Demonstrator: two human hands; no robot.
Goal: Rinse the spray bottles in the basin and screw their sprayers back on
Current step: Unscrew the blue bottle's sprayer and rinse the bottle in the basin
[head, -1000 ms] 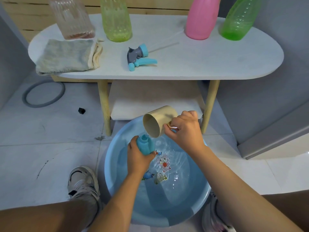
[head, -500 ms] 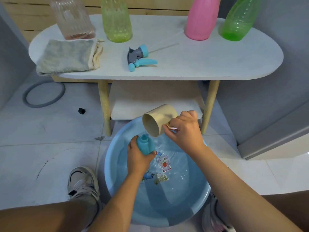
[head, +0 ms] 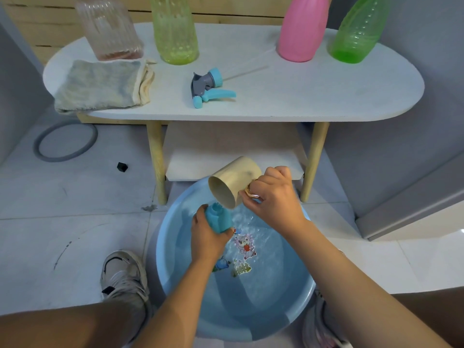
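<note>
Small teal plastic spray bottle [head: 219,219], sprayer off, neck open and upward, held over the round light-blue plastic basin [head: 175,282] w/ water and cartoon stickers on its bottom. Left hand [head: 206,238] wraps fingers round the bottle's lower body, hiding most of it; only neck and shoulder show. Right hand [head: 272,199] grips the handle side of a beige plastic cup [head: 232,180], tipped so its mouth faces down-left, rim just above and beside the bottle neck; whether water is running from it cannot be told. Basin sits on the pale tiled floor btw. the person's two shoes; white-grey sneaker [head: 123,275] at left, the other shoe partly cut off at lower right. Behind the basin: oval white table [head: 326,96] on light wooden legs, w/ a lower shelf. On the tabletop, l. to r.: folded grey-beige cloth [head: 103,86]; clear ribbed bottle [head: 110,28]; yellow-green translucent bottle [head: 175,28]; grey-and-teal trigger sprayer [head: 207,87] lying on its side, clear dip tube pointing right, well apart from the teal bottle; pink opaque bottle [head: 301,28]; green translucent bottle [head: 359,28]. Bottle tops cut off by the frame edge. Floor at left: grey hose ring [head: 40,149] and a small black cube [head: 122,167].
</note>
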